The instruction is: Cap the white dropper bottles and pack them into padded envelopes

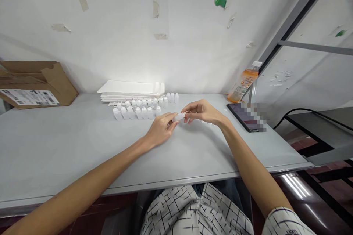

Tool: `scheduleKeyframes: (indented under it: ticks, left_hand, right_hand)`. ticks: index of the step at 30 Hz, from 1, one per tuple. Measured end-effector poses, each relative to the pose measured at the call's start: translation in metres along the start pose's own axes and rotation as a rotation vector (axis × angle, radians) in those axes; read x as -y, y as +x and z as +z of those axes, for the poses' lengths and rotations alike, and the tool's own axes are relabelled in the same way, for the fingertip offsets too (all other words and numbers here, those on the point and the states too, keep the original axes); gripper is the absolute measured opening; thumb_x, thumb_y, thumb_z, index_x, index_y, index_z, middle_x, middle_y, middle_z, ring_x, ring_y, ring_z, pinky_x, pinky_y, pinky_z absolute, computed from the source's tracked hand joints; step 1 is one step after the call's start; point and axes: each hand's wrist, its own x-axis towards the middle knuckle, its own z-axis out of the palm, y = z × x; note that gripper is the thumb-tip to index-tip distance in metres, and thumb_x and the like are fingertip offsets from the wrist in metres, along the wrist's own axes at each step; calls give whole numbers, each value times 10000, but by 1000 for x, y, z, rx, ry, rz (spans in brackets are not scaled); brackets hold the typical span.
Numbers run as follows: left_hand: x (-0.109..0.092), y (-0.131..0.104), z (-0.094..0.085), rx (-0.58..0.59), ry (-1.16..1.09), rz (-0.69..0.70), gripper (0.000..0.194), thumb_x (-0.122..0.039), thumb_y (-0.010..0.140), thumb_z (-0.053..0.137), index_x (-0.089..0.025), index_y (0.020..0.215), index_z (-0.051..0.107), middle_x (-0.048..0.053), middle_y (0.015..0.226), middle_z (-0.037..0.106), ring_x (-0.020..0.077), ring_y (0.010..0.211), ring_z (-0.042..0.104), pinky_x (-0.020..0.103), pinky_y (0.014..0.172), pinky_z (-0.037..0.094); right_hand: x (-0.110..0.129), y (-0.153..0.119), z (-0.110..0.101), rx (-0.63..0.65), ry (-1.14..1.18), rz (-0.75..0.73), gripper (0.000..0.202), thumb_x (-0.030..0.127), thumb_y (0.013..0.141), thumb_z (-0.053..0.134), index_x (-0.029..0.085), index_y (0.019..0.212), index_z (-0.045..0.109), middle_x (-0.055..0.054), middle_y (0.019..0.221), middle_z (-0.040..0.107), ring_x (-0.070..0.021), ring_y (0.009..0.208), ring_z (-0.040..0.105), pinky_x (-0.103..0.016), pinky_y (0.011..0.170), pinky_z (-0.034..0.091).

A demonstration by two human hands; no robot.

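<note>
Two hands in play here, one little white bottle (178,117) between them, just above the middle of the worktop (82,147). The left hand (162,128) has its grip closed round the bottle's body, thumb against fingers. The right hand (200,111) has fingers and thumb curled in at the other end, by a thin pale loop; can't tell if that grip is actually pinching anything.

Count so far: I get seven similar bottles in the front row (138,113), roughly eight in the row behind (149,102) (they overlap, so don't hold me to it), and three in a small group (172,97) farther back. Plus one stack of flat white pieces (129,87), one orange drink bottle (245,82), one phone (241,115) and one cardboard box (64,88).

Hard-to-see stuff: at least two white bits (209,123) peek out from behind the right wrist, mostly hidden. The box is cut off at the left edge, and the phone's right side is pixelated.
</note>
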Motion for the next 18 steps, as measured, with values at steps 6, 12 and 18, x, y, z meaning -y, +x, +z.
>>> scheduleKeyframes:
  ticks: [6,12,18]
  left_hand:
    - [-1,0,-5,14,65,60,221,-228,964,490,-162,1106,647,0,730,550,106,576,500,218,549,413]
    - [2,0,-7,-42,254,204,239,-182,981,433,-150,1139,608,25,811,557,102,589,480,217,555,395]
    - [3,-2,-10,-25,425,271,286,-133,983,361,-132,1159,587,45,833,569,105,586,483,210,511,379]
  right_hand:
    - [0,1,8,-6,56,-12,252,328,770,744,125,895,664,-85,863,718,-224,755,735,-372,690,610]
    - [-1,2,12,-4,169,-27,312,371,745,786,140,858,611,-75,821,722,-201,739,727,-374,733,600]
    - [-3,2,9,15,195,-7,334,379,714,813,140,846,620,-72,800,730,-200,738,727,-366,737,594]
